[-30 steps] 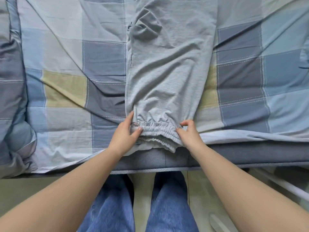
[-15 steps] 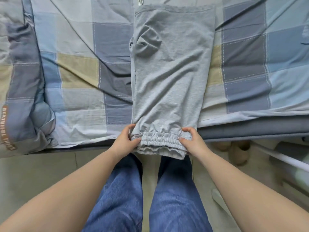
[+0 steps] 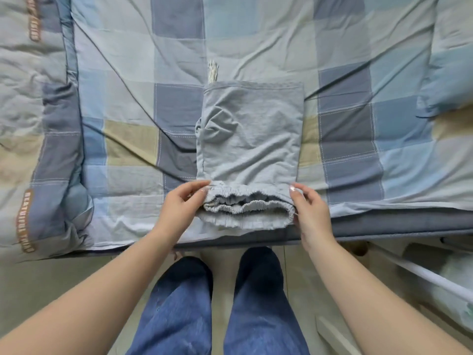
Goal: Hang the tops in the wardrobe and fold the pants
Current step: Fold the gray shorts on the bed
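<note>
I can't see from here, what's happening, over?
Left hand, right hand pinching cuffs of grey pants. Pants folded on checked bedsheet. Nothing blocking.

Soft, even light falls on the bed point(image 3: 128, 155) with no glare and only faint shadows in the fabric creases. The wide lens bows the picture at its edges. The lower right corner looks blurred.

bed point(image 3: 409, 226), checked sheet point(image 3: 128, 98); folded grey pants point(image 3: 250, 139) on it (cuffs at near edge); rumpled quilt point(image 3: 38, 124) at left.
</note>
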Demonstrator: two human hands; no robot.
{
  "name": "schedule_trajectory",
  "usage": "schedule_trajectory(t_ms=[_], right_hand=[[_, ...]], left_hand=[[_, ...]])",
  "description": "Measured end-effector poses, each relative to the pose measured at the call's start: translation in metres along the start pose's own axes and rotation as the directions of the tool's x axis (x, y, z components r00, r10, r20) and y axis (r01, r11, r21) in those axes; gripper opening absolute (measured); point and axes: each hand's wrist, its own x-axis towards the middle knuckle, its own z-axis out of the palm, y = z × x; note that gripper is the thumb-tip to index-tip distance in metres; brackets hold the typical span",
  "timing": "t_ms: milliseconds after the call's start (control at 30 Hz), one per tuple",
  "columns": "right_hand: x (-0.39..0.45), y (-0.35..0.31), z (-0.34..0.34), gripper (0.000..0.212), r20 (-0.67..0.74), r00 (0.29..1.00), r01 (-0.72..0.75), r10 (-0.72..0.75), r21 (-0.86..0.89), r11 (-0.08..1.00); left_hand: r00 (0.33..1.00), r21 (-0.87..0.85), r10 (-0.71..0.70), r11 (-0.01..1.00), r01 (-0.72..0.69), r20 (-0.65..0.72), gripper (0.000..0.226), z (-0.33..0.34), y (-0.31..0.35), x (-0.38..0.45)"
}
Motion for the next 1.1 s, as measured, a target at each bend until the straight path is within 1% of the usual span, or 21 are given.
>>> schedule_trajectory(t_ms=[33,67,133,200,300,367,467,533,567,633,667,700,733,767,800,833,867,900,967,1033,1100], right_hand=[[0.009,-0.012,0.002,0.014,0.02,1.0,-0.016,0.015,0.037,0.999],[0.021,-0.025,0.006,0.015,0.031,0.999,-0.027,0.025,0.092,0.995],[0.048,-0.054,0.016,0.012,0.068,0.997,-0.063,0.047,0.256,0.965],[0.073,-0.081,0.025,0.006,0.09,0.992,-0.115,0.087,0.379,0.918],[0.11,-0.112,0.038,0.013,0.126,0.984,-0.166,0.124,0.414,0.895],[0.135,-0.127,0.048,0.013,0.133,0.981,-0.187,0.141,0.453,0.872],[0.167,-0.142,0.057,0.012,0.132,0.984,-0.17,0.12,0.498,0.851],[0.189,-0.144,0.059,0.009,0.113,0.989,-0.135,0.096,0.418,0.898],[0.197,-0.143,0.059,0.015,0.088,0.993,-0.108,0.084,0.317,0.942],[0.21,-0.138,0.057,0.032,0.046,0.999,-0.008,0.009,-0.02,1.0],[0.212,-0.133,0.055,0.041,0.051,0.996,0.081,-0.071,-0.247,0.966],[0.213,-0.127,0.053,0.047,0.077,0.983,0.185,-0.169,-0.466,0.865],[0.211,-0.12,0.052,0.05,0.129,0.954,0.289,-0.271,-0.636,0.715],[0.207,-0.112,0.053,0.053,0.218,0.906,0.395,-0.362,-0.742,0.542],[0.199,-0.103,0.055,0.056,0.337,0.843,0.496,-0.418,-0.787,0.367],[0.192,-0.093,0.059,0.059,0.458,0.777,0.58,-0.431,-0.787,0.21],[0.185,-0.083,0.064,0.063,0.564,0.719,0.639,-0.406,-0.766,0.066],[0.181,-0.072,0.071,0.066,0.64,0.677,0.671,-0.363,-0.739,-0.053],[0.177,-0.054,0.08,0.07,0.709,0.646,0.674,-0.283,-0.704,-0.226],[0.182,-0.043,0.079,0.068,0.707,0.667,0.644,-0.233,-0.705,-0.296],[0.191,-0.035,0.068,0.065,0.696,0.695,0.623,-0.183,-0.709,-0.33]], left_hand=[[1.0,-0.086,-0.025,0.996,0.026,0.013,0.015,-0.002,0.01,0.011],[0.998,-0.179,-0.041,0.983,0.048,0.043,0.018,-0.003,0.021,0.026],[0.993,-0.298,-0.031,0.952,0.063,0.112,0.036,-0.004,0.041,0.057],[0.984,-0.312,-0.015,0.948,0.07,0.176,0.039,-0.002,0.059,0.089],[0.967,-0.234,-0.025,0.968,0.087,0.255,0.038,0.004,0.083,0.136],[0.966,-0.204,-0.046,0.974,0.1,0.253,0.031,0.01,0.096,0.17],[0.976,-0.274,-0.069,0.953,0.126,0.208,0.022,0.022,0.112,0.21],[0.985,-0.354,-0.069,0.927,0.122,0.157,0.033,0.029,0.113,0.229],[0.99,-0.359,-0.074,0.926,0.113,0.122,0.042,0.032,0.11,0.234],[0.997,-0.225,-0.082,0.971,0.082,0.011,0.049,0.037,0.099,0.239],[0.997,-0.061,-0.049,0.997,0.045,-0.059,0.048,0.039,0.091,0.238],[0.992,0.183,0.043,0.983,-0.02,-0.119,0.045,0.039,0.081,0.233],[0.973,0.436,0.197,0.891,-0.125,-0.124,0.042,0.04,0.071,0.226],[0.927,0.625,0.372,0.734,-0.265,-0.043,0.041,0.042,0.061,0.218],[0.863,0.72,0.496,0.564,-0.404,0.096,0.043,0.045,0.051,0.209],[0.799,0.753,0.55,0.413,-0.512,0.243,0.047,0.051,0.041,0.202],[0.75,0.755,0.548,0.291,-0.587,0.372,0.053,0.057,0.032,0.195],[0.725,0.752,0.5,0.199,-0.629,0.474,0.06,0.064,0.022,0.192],[0.732,0.767,0.355,0.062,-0.639,0.581,0.073,0.076,0.007,0.189],[0.767,0.804,0.278,-0.034,-0.594,0.578,0.079,0.077,-0.005,0.194],[0.813,0.851,0.272,-0.044,-0.524,0.514,0.077,0.067,-0.016,0.2]])
